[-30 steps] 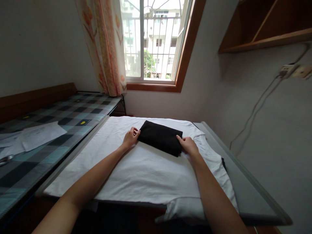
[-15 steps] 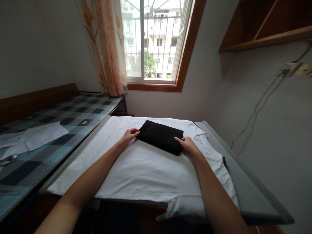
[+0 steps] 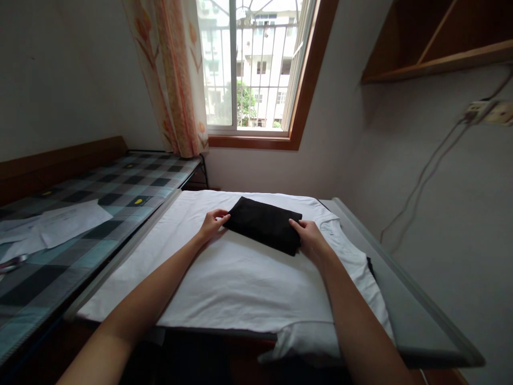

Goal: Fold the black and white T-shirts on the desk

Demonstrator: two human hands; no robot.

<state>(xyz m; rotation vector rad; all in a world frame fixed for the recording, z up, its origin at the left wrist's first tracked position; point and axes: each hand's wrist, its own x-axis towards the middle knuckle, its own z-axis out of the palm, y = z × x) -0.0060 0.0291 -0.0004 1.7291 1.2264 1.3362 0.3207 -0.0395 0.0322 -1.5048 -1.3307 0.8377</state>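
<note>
Right hand point(image 3: 314, 236) slightly farther up the black cloth point(image 3: 262, 224), fingers point(image 3: 296, 226) narrowly pinched on its edge, left hand point(image 3: 209, 224) likewise

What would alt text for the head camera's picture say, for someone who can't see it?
A person's left hand and right hand hold opposite ends of a folded black cloth on a white shirt spread over a gray table. Behind is a barred window; at left, papers lie on a checkered bed.

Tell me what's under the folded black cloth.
A white shirt shows around the black cloth and seems to run beneath it; the part directly underneath is covered from view.
</note>
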